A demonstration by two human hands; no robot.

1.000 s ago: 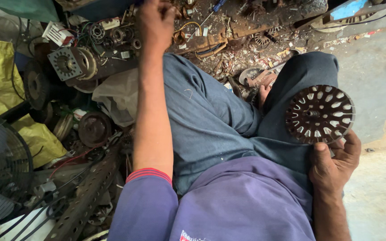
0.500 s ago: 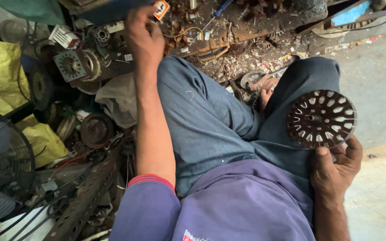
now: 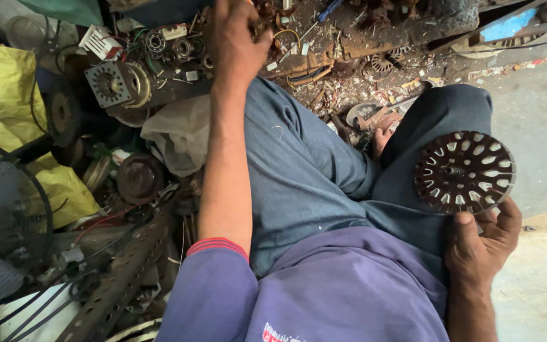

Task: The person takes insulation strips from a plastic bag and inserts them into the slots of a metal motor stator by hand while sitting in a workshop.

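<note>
1. Right hand [image 3: 482,244]: closed on the lower rim of a dark, rusty round slotted metal disc [image 3: 463,172], fingers curled up behind the edge, thumb on the near side. Disc sits just beside the bent right knee, over the grey-blue trouser leg [image 3: 305,171], clear of the concrete floor [image 3: 530,114].
2. Left hand [image 3: 235,44]: reaches fwd into the scrap pile at the top of the view, fingers bent down among small parts; what it grips, if anything, can't be told, as the palm side is hidden.
3. Disc orientation: flat face turned up toward the camera, slightly tilted. Being round, it has no long axis in plane; its axis runs through the small centre hub, pointing roughly at the viewer. Two rings of slots radiate from the hub.
4. Doing the step well (judgement): hold the disc by the rim only, w/ fingers out of the slots, since edges look sharp and rusty. Keep it level so it does not slip while attention goes to the far reach.
5. Left reach (judgement): pick by feel is risky among wire and swarf; look first, then pinch one part.
6. Surroundings: grey motor stator w/ copper-coloured winding [image 3: 116,83] at upper left, yellow bag [image 3: 1,88] at left, perforated steel angle bar [image 3: 125,278] at lower left.
</note>
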